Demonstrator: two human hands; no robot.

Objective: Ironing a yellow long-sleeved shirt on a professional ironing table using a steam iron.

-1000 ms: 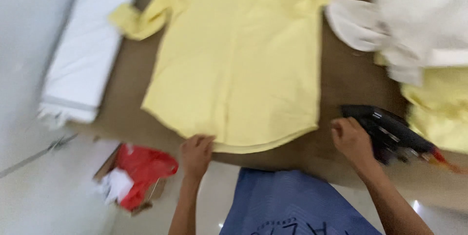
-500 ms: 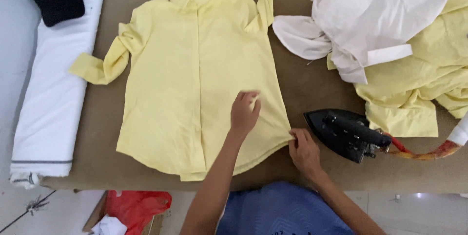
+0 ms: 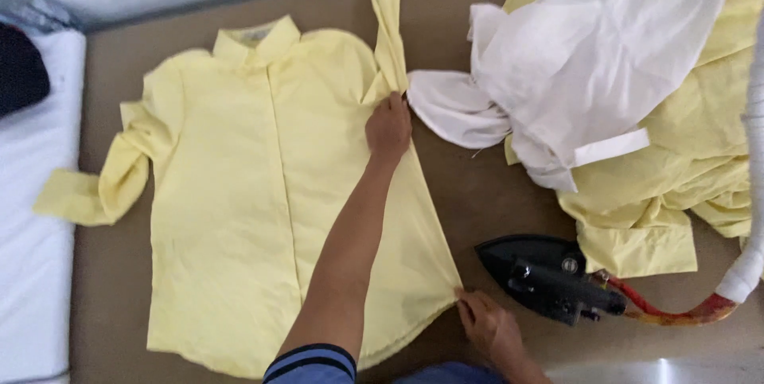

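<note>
A pale yellow collared shirt (image 3: 239,217) lies flat, front up, on a brown padded table (image 3: 493,193). My left hand (image 3: 388,125) reaches across it and grips the shirt's right side at the armpit, where the sleeve (image 3: 387,26) runs up and away. At the bottom right corner of the hem, my right hand (image 3: 485,324) pinches the fabric. The side edge is stretched straight between the two hands. The shirt's other sleeve (image 3: 103,185) lies folded at the left.
A black iron (image 3: 549,276) rests just right of my right hand, its red and white cord (image 3: 700,308) trailing right. A white garment (image 3: 589,58) lies on a heap of yellow clothes (image 3: 692,161). White padding (image 3: 32,272) and a black object (image 3: 20,66) are at the left.
My left hand has moved from the shirt's lower front up to the armpit. My right hand stays at the hem corner. The view has shifted closer.
</note>
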